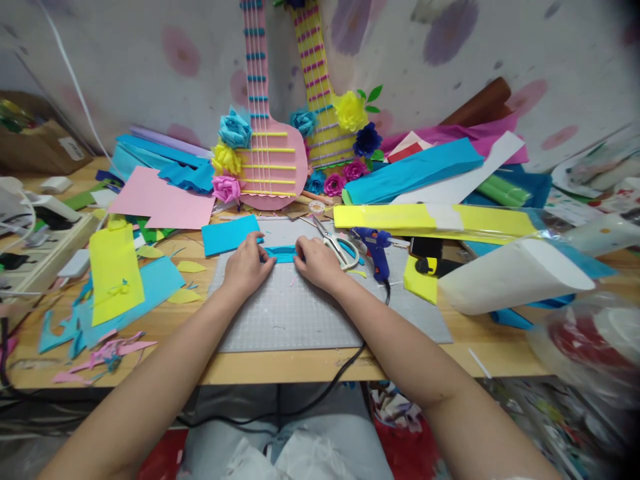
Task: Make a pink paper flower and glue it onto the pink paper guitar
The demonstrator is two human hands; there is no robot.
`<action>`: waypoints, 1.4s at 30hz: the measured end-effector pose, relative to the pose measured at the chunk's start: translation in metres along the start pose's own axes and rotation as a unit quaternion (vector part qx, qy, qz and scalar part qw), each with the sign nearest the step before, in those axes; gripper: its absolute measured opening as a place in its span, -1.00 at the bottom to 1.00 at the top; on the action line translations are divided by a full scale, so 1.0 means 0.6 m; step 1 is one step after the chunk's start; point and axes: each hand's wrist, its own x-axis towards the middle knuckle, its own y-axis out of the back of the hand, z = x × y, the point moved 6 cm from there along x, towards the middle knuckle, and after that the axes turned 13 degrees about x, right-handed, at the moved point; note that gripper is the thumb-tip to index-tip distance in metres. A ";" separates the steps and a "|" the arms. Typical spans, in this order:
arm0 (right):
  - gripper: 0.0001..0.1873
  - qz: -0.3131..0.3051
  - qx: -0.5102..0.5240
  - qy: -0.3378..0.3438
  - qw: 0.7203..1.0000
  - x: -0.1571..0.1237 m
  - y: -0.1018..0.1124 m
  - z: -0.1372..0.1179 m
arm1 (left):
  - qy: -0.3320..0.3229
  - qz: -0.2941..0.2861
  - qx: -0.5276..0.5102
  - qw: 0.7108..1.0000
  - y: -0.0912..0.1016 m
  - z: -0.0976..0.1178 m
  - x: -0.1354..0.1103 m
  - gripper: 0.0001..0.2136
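Note:
A narrow folded strip of blue crepe paper (283, 255) lies across the grey cutting mat (300, 313). My left hand (247, 265) pinches its left end, fingers closed. At the right end my right hand (316, 261) grips it between thumb and fingers. Left of it, partly behind my left hand, is a flat blue paper piece (230, 235). Just right of my right hand rest scissors (336, 243) with white handles. Beyond them lies a blue hot glue gun (374, 250), its black cord running down past the table edge.
Two paper guitars, one pink (280, 160) and one yellow (325, 133), lean on the wall with paper flowers. Crepe paper rolls (415, 173) pile at the back right. A white paper tube (510, 277) stands right. Yellow paper (115, 273), scraps and a power strip (45, 257) are left.

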 end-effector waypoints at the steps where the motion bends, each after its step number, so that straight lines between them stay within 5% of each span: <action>1: -0.89 -0.003 -0.004 0.000 1.000 0.000 -0.001 0.000 | 0.003 0.000 0.000 1.000 0.001 0.000 0.000 -0.57; 9: -0.86 -0.016 -0.026 0.002 1.000 0.002 -0.003 -0.003 | 0.002 0.003 0.014 1.000 0.000 0.000 0.001 -0.64; 14: -0.83 -0.022 -0.047 0.005 0.999 0.001 -0.004 -0.004 | -0.109 0.005 0.061 0.992 -0.004 0.017 0.001 -0.91; 20: -0.80 -0.034 -0.061 0.001 0.998 0.001 -0.006 -0.004 | -0.210 0.046 0.069 0.974 -0.005 0.026 0.000 -0.84; 42: -0.76 -0.001 -0.074 0.031 0.997 -0.002 -0.017 -0.007 | -0.119 0.026 0.071 0.990 -0.012 0.025 0.010 -0.85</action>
